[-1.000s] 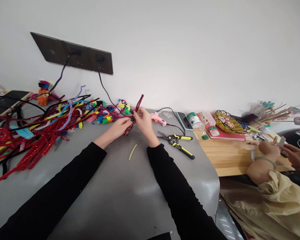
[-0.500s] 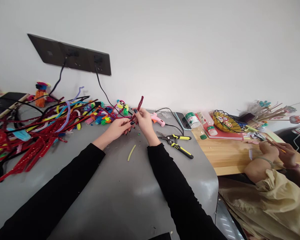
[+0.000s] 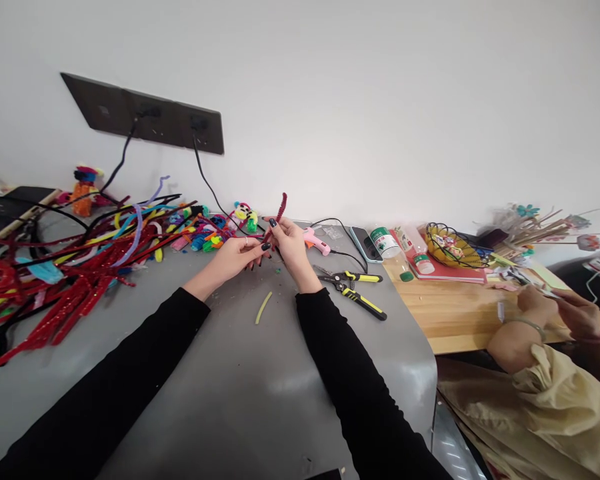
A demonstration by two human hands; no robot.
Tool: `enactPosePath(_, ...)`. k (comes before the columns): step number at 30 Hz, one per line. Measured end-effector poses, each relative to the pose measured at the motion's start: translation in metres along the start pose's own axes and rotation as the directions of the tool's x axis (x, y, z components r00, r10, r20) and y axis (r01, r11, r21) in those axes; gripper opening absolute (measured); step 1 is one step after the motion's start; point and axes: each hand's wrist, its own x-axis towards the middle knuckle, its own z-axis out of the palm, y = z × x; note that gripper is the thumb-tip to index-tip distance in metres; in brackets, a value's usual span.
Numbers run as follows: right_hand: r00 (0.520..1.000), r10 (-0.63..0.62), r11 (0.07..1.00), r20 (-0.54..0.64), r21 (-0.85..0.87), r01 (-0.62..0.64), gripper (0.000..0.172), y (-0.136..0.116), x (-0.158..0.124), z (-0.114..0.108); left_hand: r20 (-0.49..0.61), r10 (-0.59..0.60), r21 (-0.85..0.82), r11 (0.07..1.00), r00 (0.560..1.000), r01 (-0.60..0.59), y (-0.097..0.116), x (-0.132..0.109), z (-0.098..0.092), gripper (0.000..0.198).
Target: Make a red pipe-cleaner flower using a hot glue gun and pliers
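Now | left hand, right hand: pinched closed on red pipe cleaner | grey tabletop | white wall, dark sockets

Hiding the lower end of the dark red pipe cleaner among the fingers; cropping the dark panel at the left edge and a black object below; blurring, perhaps, a pale strip near a co-worker's hand.

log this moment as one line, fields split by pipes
right hand: holding dark-red pipe cleaner | left hand: fingers at its lower end | nearby: yellow-green strip, pink glue gun, yellow-and-black wire strippers
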Motion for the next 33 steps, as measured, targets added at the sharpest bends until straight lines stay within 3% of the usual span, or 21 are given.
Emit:
enactPosePath(6, 0.999, -0.033, 0.999, -0.028, 0.000, 0.033, 0.037, 0.0002, -0.0005, -0.0017, 0.010, -0.033, -0.061, 0.998, 0.999, 0.033, 0.0011, -0.0008, -0.0001, 0.050)
enactPosePath(15, 0.997, -0.045, 0.999, -0.065, -0.005, 0.045, 0.037, 0.0035, 0.0015, -0.0024, -0.018, 0.064, 0.192, 0.980, 0.998, -0.059, -0.0005, -0.0036, 0.0046, 0.032)
enactPosePath(19, 0.996, -0.038, 0.999, -0.085, -0.010, 0.037, 0.033, 0.0039, 0.0008, -0.0029, 0.012, 0.147, 0.325, 0.935, 0.989, -0.143, -0.0014, -0.0042, 0.0055, 0.033)
enactPosePath(33, 0.998, -0.035, 0.999, -0.055, 0.014, 0.036, 0.027, 0.0001, -0.0005, -0.0030, -0.001, 0.243, 0.402, 0.888, 0.970, -0.222, -0.0044, -0.0011, 0.0007, 0.027)
